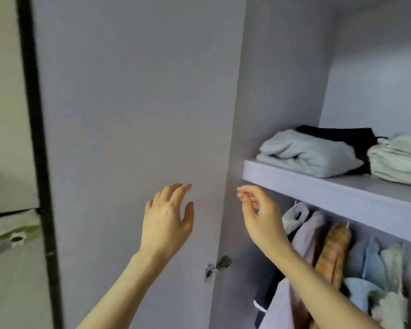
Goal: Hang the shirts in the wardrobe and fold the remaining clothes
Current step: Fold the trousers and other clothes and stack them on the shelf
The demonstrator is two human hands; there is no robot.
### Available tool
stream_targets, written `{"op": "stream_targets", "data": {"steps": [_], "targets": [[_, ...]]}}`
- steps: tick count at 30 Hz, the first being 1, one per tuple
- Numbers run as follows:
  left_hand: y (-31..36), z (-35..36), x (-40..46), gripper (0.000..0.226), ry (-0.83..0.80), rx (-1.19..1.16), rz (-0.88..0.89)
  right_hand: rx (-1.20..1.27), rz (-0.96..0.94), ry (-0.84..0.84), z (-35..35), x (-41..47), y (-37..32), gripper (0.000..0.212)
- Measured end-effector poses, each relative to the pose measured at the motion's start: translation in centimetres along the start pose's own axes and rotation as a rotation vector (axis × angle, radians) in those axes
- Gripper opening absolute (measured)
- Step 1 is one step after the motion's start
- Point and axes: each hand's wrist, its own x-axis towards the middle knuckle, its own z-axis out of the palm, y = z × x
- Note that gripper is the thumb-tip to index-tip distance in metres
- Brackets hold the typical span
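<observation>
Two bare hands are hovering in front of an open lilac wardrobe point(282, 67), whose swung-out door point(133, 103) is filling the left half of the view and hanging on a metal hinge point(217, 267). Inside, a thick shelf point(318, 193) is carrying a folded pale blue garment point(306, 154) at the left, a folded black one point(337, 136) behind it and a cream stack point(399, 160) at the right. Below the shelf a row of shirts point(337, 252) is hanging close together: a pale lilac one nearest, then an orange checked one, then blue and whitish ones further right. The left hand point(167, 222) is raised before the door with its fingers spread and relaxed, its grip wide and holding nothing. The right hand point(259, 214) is raised just under the front edge of the shelf, fingers loosely curled, thumb near the fingertips, its grip narrow and also holding nothing, beside the hanging shirts but not touching them
</observation>
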Motion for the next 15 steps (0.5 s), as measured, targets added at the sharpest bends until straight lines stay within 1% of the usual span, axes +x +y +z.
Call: {"op": "stream_targets", "data": {"steps": [2,4,6,7,8,9,12,13,15], "targets": [[-4.2,-3.8,-5.4,0.036,-0.015,0.052,-0.147,0.128,0.065,-0.137,5.5,-4.5,-1.9,0.029],[-7.8,-7.5,-10.2,0.035,-0.029,0.099,-0.235,0.229,0.086,-0.255,10.0,-9.0,-3.9,0.028],[-11.6,-12.2,-15.5,0.034,-0.053,0.154,-0.372,0.314,0.094,-0.429,14.9,-14.2,-6.7,0.030],[-13.5,-15.0,-18.7,0.034,-0.050,0.196,-0.456,0.360,0.107,-0.541,17.5,-17.4,-8.6,0.031],[-15.1,-17.2,-21.3,0.033,-0.035,0.228,-0.530,0.390,0.115,-0.633,19.7,-19.8,-10.2,0.031],[-16.9,-20.7,-25.0,0.033,-0.021,0.272,-0.636,0.435,0.131,-0.759,22.7,-23.3,-12.7,0.030],[-20.3,-28.4,-31.9,0.034,0.016,0.372,-0.804,0.499,0.107,-0.967,29.1,-29.7,-18.4,0.025],[-21.4,-32.5,-35.1,0.034,0.027,0.425,-0.891,0.528,0.082,-1.063,31.9,-33.0,-21.5,0.023],[-22.6,-37.3,-39.0,0.034,0.068,0.495,-0.982,0.541,0.062,-1.185,35.3,-36.6,-25.2,0.022]]}}
